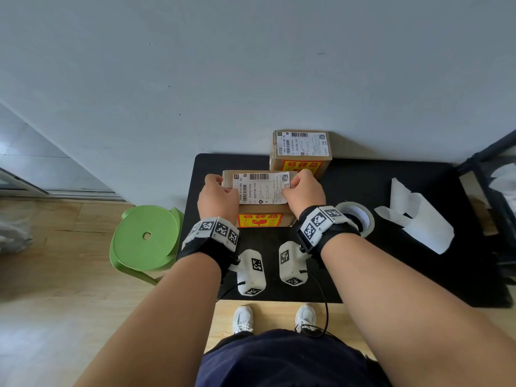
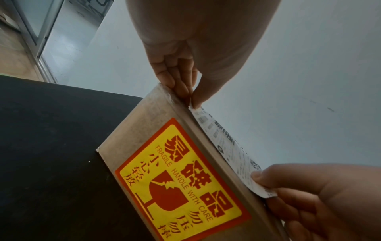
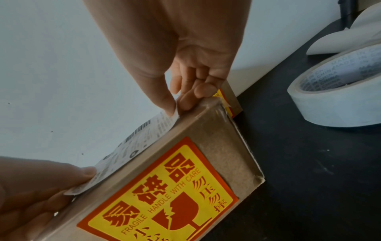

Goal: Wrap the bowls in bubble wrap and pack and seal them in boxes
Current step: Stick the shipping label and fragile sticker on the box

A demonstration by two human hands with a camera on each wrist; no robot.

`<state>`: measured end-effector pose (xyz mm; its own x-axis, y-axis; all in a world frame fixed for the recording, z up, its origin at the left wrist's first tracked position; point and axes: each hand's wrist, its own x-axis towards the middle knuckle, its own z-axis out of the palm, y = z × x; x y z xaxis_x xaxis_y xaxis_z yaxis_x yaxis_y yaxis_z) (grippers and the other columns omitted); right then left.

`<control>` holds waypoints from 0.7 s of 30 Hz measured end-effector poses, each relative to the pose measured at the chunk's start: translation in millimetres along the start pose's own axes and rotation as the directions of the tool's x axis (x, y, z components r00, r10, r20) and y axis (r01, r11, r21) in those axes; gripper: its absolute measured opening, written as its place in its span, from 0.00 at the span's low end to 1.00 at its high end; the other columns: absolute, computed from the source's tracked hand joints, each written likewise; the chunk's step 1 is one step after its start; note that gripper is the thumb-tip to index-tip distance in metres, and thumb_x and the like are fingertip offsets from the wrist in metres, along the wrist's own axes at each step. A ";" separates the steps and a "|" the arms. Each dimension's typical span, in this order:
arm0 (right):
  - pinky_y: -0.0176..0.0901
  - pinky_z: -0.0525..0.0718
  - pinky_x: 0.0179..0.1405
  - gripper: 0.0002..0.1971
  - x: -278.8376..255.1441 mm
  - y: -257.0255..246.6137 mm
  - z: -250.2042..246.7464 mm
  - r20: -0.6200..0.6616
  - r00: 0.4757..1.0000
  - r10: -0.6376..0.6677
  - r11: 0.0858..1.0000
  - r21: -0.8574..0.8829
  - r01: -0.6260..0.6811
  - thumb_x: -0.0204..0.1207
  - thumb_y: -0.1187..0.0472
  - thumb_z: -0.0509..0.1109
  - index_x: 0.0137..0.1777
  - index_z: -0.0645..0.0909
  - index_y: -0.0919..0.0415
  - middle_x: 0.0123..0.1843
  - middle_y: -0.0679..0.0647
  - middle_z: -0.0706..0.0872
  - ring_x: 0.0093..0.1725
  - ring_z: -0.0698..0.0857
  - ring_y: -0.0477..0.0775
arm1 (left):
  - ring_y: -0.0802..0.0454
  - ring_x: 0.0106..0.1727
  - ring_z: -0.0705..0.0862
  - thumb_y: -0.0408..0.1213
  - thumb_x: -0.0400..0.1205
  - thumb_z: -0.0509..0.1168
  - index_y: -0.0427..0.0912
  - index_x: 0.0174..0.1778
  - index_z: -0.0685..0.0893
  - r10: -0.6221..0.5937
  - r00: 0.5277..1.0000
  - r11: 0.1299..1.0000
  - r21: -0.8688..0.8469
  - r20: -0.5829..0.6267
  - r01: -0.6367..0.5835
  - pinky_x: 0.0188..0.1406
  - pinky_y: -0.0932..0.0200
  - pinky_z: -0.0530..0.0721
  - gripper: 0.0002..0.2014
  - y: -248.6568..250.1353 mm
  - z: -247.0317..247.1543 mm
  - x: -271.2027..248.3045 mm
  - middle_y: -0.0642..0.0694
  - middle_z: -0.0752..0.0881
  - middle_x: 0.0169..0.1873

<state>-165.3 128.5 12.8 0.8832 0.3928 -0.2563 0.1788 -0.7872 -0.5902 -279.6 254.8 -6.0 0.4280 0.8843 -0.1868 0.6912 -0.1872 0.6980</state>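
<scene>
Pale grey wall rises behind a black counter that stands on a light wooden floor. Near the counter's middle sits the near box, a closed brown carton with a yellow and red fragile sticker on its front face. A white shipping label lies over its top, its left and right ends lifted off the cardboard. The left hand, at the label's 9 o'clock end, has a closed grip: thumb and fingers pinch the label's edge at the box's top corner. The right hand, at the 3 o'clock end, pinches the other edge the same way, its thumb on top of the paper. At 1 o'clock from the near box, touching the wall, stands the far box, also closed, with its own label and fragile sticker. A roll of tape lies flat at 3 o'clock, just beside the right wrist, and sheets of white backing paper lie further out the same way. At 9 o'clock, off the counter's edge, a green stool stands on the floor. A dark frame stands at the far right.
</scene>
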 end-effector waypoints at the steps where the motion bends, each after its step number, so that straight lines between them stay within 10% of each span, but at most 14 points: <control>1: 0.35 0.68 0.27 0.08 -0.4 -0.4 0.0 -0.001 1.000 -0.003 1.000 -0.006 0.003 0.80 0.61 0.69 0.52 0.72 0.58 0.42 0.48 0.78 0.42 0.79 0.50 | 0.51 0.44 0.83 0.37 0.80 0.66 0.43 0.63 0.74 0.013 1.000 1.000 0.014 -0.003 -0.013 0.40 0.57 0.79 0.16 0.3 0.2 -0.7 0.46 0.88 0.48; 16: 0.43 0.79 0.40 0.15 -3.3 -0.7 0.2 0.007 1.000 -0.012 0.999 -0.042 0.012 0.78 0.59 0.72 0.58 0.72 0.61 0.58 0.57 0.82 0.55 0.85 0.58 | 0.45 0.59 0.74 0.28 0.82 0.61 0.38 0.59 0.76 0.269 0.962 0.936 0.225 0.039 -0.271 0.53 0.56 0.75 0.11 5.7 -3.0 -4.0 0.42 0.76 0.58; 21: 0.49 0.82 0.54 0.11 -8.3 0.4 -0.8 -0.098 0.961 -0.259 0.942 -0.243 0.229 0.77 0.65 0.69 0.58 0.76 0.59 0.59 0.55 0.78 0.60 0.78 0.57 | 0.43 0.66 0.74 0.23 0.77 0.61 0.39 0.64 0.81 0.561 0.810 0.713 0.397 0.171 -0.578 0.63 0.51 0.73 0.20 7.9 -1.0 -12.6 0.44 0.80 0.63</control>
<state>-172.2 124.5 15.3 0.8447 0.5350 -0.0186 0.4766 -0.7673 -0.4291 -280.1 242.6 2.6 0.8344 0.5374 0.1221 0.4761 -0.8145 0.3315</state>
